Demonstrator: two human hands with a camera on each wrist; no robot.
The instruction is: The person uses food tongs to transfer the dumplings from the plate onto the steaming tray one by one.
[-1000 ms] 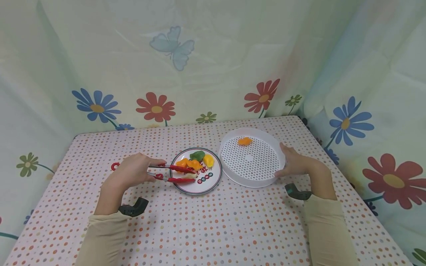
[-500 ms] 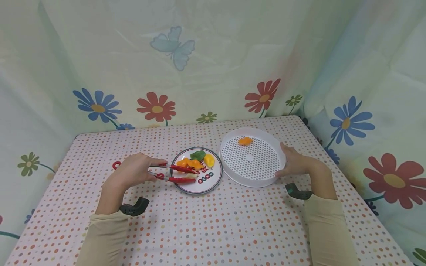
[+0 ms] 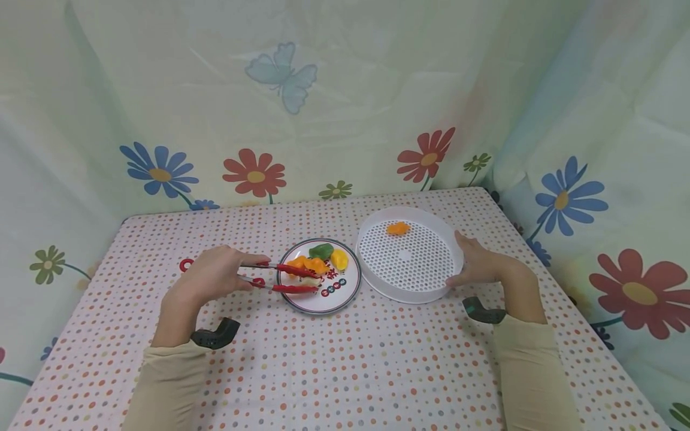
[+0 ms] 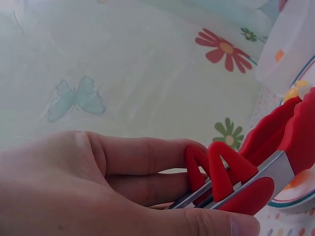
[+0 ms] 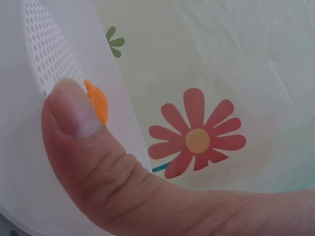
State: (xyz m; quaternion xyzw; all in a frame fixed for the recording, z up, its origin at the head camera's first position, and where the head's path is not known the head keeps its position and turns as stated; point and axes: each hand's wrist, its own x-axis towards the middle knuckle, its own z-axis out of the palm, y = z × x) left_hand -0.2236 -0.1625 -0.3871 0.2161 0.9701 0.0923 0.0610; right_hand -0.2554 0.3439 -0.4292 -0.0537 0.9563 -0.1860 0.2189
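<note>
My left hand (image 3: pixel 207 275) holds red-tipped metal tongs (image 3: pixel 291 270), thumb and fingers round the arms; their tips reach over the left part of a round white plate (image 3: pixel 329 304). A pale piece (image 3: pixel 308 282) lies between the tips; whether they touch it I cannot tell. Also on the plate are orange pieces (image 3: pixel 315 266), a green piece (image 3: pixel 321 251) and a yellow piece (image 3: pixel 339 258). My right hand (image 3: pixel 480 263) rests at the right side of a white perforated tray (image 3: pixel 405 293), its thumb against the wall. One orange piece (image 3: pixel 398 228) lies near the tray's back.
A dotted cloth (image 3: pixel 345 371) covers the table under the plate and tray, which stand side by side. Flowered curtains (image 3: pixel 334 120) hang behind the table and along both sides.
The tongs have shifted slightly, and their tips stand a little differently around the pale piece. My right hand and the tray have stayed in place.
</note>
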